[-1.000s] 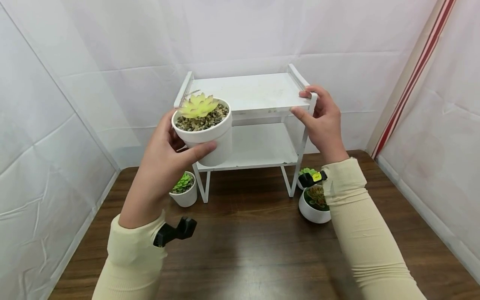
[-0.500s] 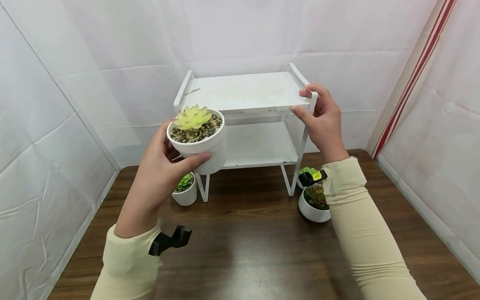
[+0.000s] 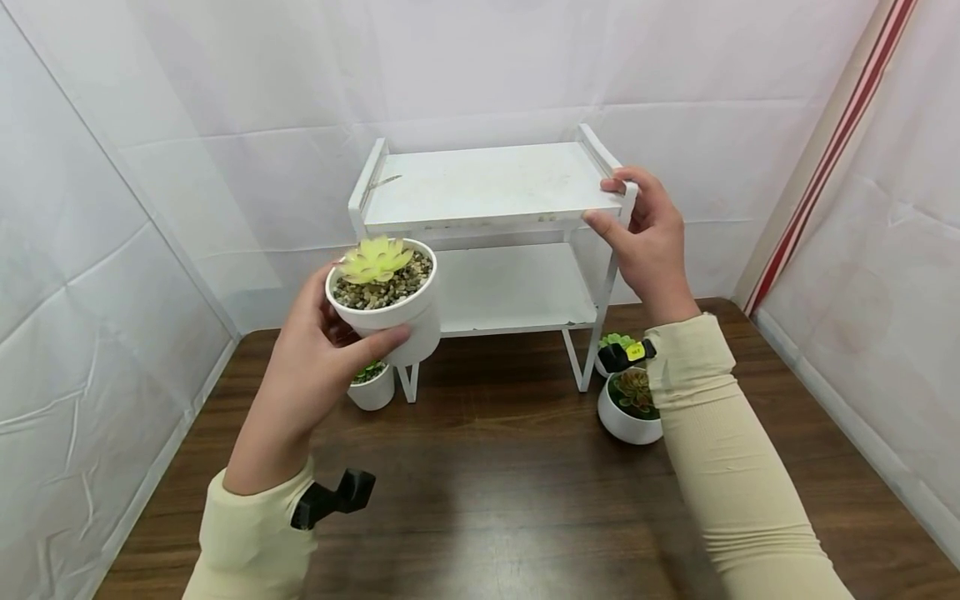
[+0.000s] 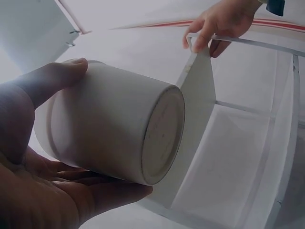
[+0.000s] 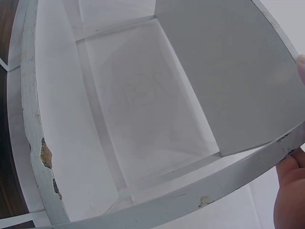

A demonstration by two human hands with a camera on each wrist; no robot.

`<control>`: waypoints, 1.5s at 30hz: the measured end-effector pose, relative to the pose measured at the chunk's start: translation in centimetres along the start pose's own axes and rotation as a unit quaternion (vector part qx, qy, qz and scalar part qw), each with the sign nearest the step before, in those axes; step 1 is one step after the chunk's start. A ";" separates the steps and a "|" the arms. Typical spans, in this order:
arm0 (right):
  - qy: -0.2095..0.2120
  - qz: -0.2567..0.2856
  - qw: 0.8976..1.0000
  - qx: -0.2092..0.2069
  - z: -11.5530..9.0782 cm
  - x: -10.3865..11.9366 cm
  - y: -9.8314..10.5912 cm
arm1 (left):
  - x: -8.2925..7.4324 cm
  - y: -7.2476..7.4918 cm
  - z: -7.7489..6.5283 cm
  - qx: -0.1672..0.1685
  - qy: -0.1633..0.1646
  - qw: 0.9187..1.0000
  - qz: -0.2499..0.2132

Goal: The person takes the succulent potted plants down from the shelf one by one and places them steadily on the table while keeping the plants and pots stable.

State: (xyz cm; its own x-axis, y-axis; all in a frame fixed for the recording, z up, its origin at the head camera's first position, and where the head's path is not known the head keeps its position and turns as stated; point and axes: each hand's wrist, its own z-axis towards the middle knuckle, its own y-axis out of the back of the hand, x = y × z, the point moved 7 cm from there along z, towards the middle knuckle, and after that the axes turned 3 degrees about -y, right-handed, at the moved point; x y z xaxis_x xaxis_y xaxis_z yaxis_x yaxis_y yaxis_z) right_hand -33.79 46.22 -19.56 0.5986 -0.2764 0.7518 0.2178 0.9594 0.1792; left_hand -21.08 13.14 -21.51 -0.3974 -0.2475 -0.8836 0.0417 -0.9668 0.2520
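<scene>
My left hand (image 3: 311,358) grips a white potted succulent (image 3: 408,321), with the thumb along the near side of the pot. The plant is yellow-green and sits in brown gravel. In the left wrist view the pot (image 4: 109,119) is tilted so that its round base shows. The pot is held in the air, in front of the left side of a white two-tier shelf (image 3: 495,183). My right hand (image 3: 647,237) holds the shelf's upper right front corner, thumb at the front edge. Only part of that hand (image 5: 290,183) appears in the right wrist view.
A green succulent in a white pot (image 3: 372,390) stands by the shelf's left leg, partly hidden by the held pot. At the right leg are a white bowl planter (image 3: 630,423) and another green plant (image 3: 617,342). All stand on the dark wooden table (image 3: 480,500).
My left hand has lowered the potted succulent and drawn it back slightly to the left, away from the shelf's top. The right hand has stayed on the shelf corner.
</scene>
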 end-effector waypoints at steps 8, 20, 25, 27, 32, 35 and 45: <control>0.002 -0.003 1.000 0.001 -0.1 0.3 0.1 | 1.0 0.1 -0.6 -0.003 0.013 1.000 0.006; 0.006 0.011 1.000 0.001 -0.1 0.2 0.3 | 3.4 0.3 -1.8 -0.006 0.030 1.000 0.002; 0.003 0.010 1.000 0.002 -0.2 0.2 0.3 | 4.4 0.3 -2.3 -0.008 0.046 0.999 0.005; 0.002 0.012 1.000 0.001 -0.2 0.3 0.3 | 4.8 0.3 -2.4 -0.007 0.048 0.999 0.005; 0.006 0.018 1.000 -0.001 -0.1 0.3 0.4 | 5.6 0.4 -2.9 -0.007 0.054 0.999 0.003; 0.008 0.021 1.000 -0.001 -0.1 0.3 0.4 | 6.2 0.4 -3.1 -0.009 0.057 0.998 0.005; 0.004 0.020 1.000 -0.001 -0.1 0.3 0.5 | 8.2 0.5 -3.9 -0.013 0.066 0.998 -0.001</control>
State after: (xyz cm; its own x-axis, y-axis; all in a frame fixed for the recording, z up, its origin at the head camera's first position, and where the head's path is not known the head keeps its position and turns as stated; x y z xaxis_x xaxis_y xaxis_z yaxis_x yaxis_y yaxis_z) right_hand -33.41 46.63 -19.28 0.6131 -0.2377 0.7534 0.1944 0.9697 0.1478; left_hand -20.76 10.41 -30.13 -0.2742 -0.2495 -0.9288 0.0658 -0.9684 0.2407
